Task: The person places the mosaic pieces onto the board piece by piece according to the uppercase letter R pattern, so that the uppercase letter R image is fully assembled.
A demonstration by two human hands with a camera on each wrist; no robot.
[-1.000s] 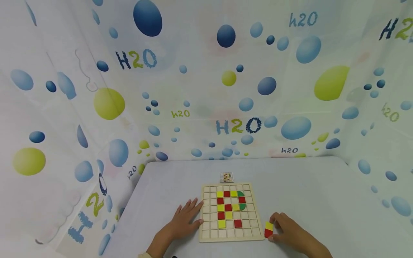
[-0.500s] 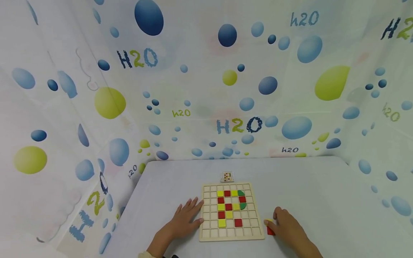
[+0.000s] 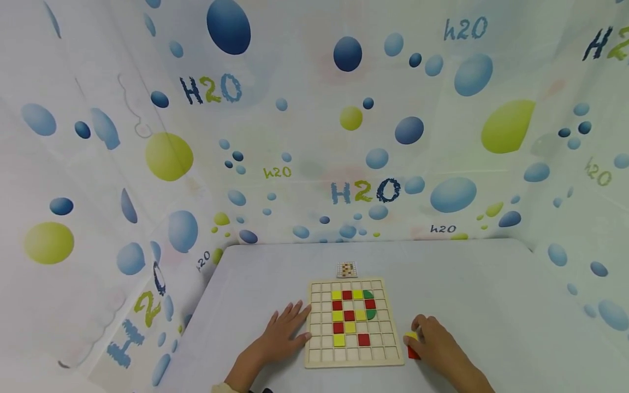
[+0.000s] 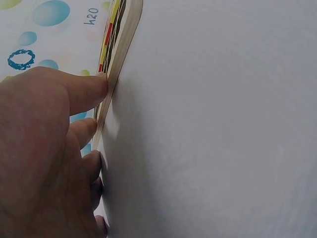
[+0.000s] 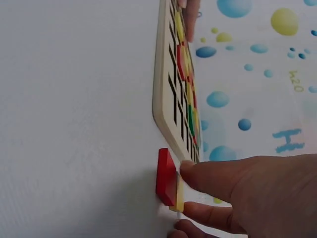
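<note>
A square wooden grid board (image 3: 323,358) lies on the table, with red, yellow and green tiles set in its cells. My left hand (image 3: 282,339) rests along its left side, fingers extended, with thumb and fingertips at the edge in the left wrist view. Off the board's lower right corner, my right hand (image 3: 435,344) pinches a yellow tile (image 5: 180,196) between thumb and index finger. A red tile (image 5: 166,177) lies right against that yellow tile, on the near side. Thumb and fingers partly hide both tiles in the head view.
Behind the board lies a small pattern card (image 3: 346,269) with a coloured grid picture. The white-covered table (image 3: 457,289) ends at a hanging curtain (image 3: 304,136) printed with blue and green dots.
My right thumb has moved up from beside the red tile to the yellow tile, and the hand now covers more of both. The left hand has stayed at the board's edge.
</note>
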